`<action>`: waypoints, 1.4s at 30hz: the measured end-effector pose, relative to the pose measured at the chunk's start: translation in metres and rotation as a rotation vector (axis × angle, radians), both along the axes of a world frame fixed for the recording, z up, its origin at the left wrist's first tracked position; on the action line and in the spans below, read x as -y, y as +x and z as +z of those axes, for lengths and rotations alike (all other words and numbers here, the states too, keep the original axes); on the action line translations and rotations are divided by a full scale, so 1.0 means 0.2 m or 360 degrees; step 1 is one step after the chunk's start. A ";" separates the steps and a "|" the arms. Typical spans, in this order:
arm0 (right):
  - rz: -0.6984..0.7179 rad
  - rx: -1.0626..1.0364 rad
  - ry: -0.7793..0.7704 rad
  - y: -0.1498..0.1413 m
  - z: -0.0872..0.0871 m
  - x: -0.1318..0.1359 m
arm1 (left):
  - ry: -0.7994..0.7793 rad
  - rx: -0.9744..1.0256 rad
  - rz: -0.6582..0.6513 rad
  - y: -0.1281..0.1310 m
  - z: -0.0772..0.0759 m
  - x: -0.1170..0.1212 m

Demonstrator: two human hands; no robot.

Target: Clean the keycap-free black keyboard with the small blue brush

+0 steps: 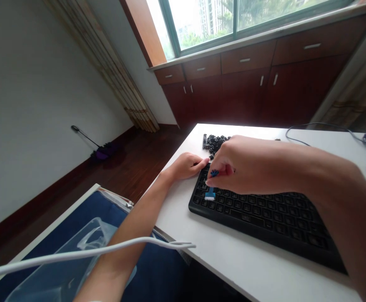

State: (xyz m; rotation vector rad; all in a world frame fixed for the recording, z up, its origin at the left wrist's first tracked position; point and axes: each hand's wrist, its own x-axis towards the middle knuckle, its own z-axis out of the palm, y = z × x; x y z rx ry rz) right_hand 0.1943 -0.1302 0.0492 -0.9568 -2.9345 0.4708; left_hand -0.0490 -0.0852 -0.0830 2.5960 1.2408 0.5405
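Observation:
A black keyboard (264, 218) with its keycaps taken off lies on the white table (233, 260). My right hand (233, 165) is closed in a pinch on a small blue brush (211, 191), whose white tip touches the keyboard's left end. My left hand (185, 165) rests on the table at the keyboard's far left corner, fingers lying flat against its edge. A pile of loose black keycaps (214, 141) sits just beyond both hands.
Grey cables (327, 128) trail across the table's far right. A white cord (85, 253) crosses in front of a blue cloth and clear plastic bag (76, 256) at lower left. Dark wooden cabinets (248, 84) stand under the window; a purple broom (102, 152) lies on the floor.

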 end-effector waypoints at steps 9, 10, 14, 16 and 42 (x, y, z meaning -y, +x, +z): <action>-0.0205 0.0059 0.0245 0.02 -0.03 -0.05 | 0.0005 -0.0075 0.0034 0.00 -0.02 -0.01; -0.0172 0.0056 0.0186 0.02 -0.03 -0.05 | 0.0002 -0.0076 0.0031 0.00 -0.02 0.00; -0.0149 0.0158 0.0025 0.03 -0.03 -0.05 | -0.0013 -0.0077 0.0020 0.00 -0.02 0.00; -0.0213 0.0171 0.0135 0.02 -0.03 -0.05 | -0.0004 -0.0080 0.0027 0.00 -0.02 0.00; -0.0073 0.0011 0.0060 0.01 -0.01 0.01 | -0.0015 -0.0039 0.0045 0.00 0.00 0.00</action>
